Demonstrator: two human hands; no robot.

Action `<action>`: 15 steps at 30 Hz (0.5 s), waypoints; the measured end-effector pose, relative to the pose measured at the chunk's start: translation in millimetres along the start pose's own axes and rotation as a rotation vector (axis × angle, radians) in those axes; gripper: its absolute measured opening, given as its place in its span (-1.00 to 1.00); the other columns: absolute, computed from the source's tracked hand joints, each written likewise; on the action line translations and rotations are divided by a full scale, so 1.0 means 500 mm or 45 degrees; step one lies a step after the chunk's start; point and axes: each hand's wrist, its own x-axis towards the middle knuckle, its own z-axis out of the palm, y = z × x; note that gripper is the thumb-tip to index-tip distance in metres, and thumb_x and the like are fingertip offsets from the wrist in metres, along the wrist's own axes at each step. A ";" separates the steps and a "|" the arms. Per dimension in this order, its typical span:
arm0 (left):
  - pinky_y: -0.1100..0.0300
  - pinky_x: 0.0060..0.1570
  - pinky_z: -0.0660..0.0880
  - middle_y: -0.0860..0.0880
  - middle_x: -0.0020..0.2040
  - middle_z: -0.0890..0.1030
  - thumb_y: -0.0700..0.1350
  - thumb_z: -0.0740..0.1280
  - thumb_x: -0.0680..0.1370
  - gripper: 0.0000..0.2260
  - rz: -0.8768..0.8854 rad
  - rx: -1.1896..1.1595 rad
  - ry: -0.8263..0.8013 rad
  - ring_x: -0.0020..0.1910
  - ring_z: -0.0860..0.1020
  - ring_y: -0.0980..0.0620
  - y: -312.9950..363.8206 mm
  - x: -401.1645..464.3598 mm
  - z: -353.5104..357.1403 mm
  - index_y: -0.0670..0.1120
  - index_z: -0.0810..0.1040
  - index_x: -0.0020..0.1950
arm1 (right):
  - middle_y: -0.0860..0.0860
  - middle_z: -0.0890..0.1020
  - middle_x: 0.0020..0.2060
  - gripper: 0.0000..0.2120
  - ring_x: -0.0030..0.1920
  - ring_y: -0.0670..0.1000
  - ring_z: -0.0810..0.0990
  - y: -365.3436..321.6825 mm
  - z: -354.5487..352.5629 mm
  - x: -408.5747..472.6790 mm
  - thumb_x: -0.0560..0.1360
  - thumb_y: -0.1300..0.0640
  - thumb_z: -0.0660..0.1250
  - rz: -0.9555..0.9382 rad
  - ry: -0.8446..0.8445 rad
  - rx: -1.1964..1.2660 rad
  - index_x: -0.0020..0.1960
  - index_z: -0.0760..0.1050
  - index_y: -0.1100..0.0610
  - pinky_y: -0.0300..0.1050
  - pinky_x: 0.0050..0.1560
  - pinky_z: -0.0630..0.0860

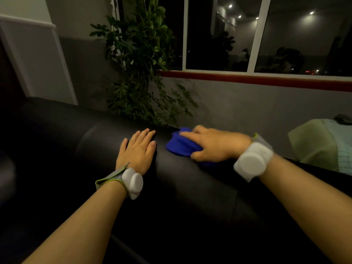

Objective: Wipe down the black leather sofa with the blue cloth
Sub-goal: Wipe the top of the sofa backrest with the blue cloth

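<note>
To wipe well, keep the blue cloth [180,146] bunched flat against the black leather sofa [95,141] top, far edge, and sweep in overlapping passes; the right hand [213,145] grips it, while the left hand [138,149] rests flat, fingers straight, just left

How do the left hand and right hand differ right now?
1. The left hand lies flat with fingers straight; the right hand grips the blue cloth, thumb curled round it.
2. The left hand touches the black leather sofa bare; the right hand has the cloth between it and the sofa.
3. The left hand looks sharp; the right hand's fingers are blurred.
Both wear a white wrist device on a grey strap.
</note>
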 end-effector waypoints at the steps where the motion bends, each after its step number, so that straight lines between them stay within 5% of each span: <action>1: 0.02 0.52 -0.17 0.23 0.60 0.04 0.15 -0.09 0.68 -0.56 -0.001 0.005 0.002 0.58 -0.07 0.17 0.002 -0.001 -0.002 0.24 0.05 0.58 | 0.05 0.26 0.42 -0.32 0.34 0.15 0.38 0.036 -0.018 -0.004 0.55 -0.22 0.23 0.123 -0.090 0.052 0.57 0.06 -0.11 -0.01 0.36 0.33; 5: 0.03 0.54 -0.18 0.22 0.60 0.01 0.13 -0.11 0.68 -0.55 -0.020 0.015 -0.024 0.58 -0.10 0.18 0.009 -0.013 -0.006 0.23 0.03 0.59 | 0.07 0.54 0.22 -0.44 0.10 0.09 0.52 0.114 -0.014 -0.005 0.53 -0.34 0.15 0.456 -0.205 0.108 0.30 0.51 0.04 -0.07 0.09 0.43; 9: -0.02 0.55 -0.16 0.20 0.61 -0.07 0.10 -0.12 0.69 -0.55 -0.076 0.102 -0.116 0.58 -0.14 0.16 0.034 -0.015 -0.029 0.20 -0.04 0.60 | 0.12 0.30 0.40 -0.52 0.33 0.25 0.27 0.055 0.022 0.003 0.61 -0.14 0.04 0.398 -0.003 -0.079 0.46 0.31 0.03 0.09 0.30 0.34; 12: -0.11 0.54 -0.13 0.19 0.61 -0.13 0.10 -0.12 0.70 -0.53 -0.115 0.145 -0.193 0.59 -0.15 0.13 0.049 -0.025 -0.046 0.21 -0.15 0.60 | 0.06 0.18 0.46 -0.51 0.32 0.25 0.23 -0.001 0.044 -0.047 0.63 -0.08 0.02 0.161 0.186 -0.159 0.55 0.06 -0.19 0.14 0.28 0.37; 15: -0.21 0.51 -0.14 0.19 0.61 -0.15 0.09 -0.12 0.70 -0.53 -0.109 0.143 -0.257 0.59 -0.15 0.09 0.052 -0.024 -0.060 0.24 -0.20 0.59 | 0.01 0.13 0.48 -0.52 0.30 0.23 0.24 0.005 0.071 -0.141 0.63 -0.09 0.00 0.088 0.214 -0.184 0.54 0.07 -0.19 0.13 0.24 0.40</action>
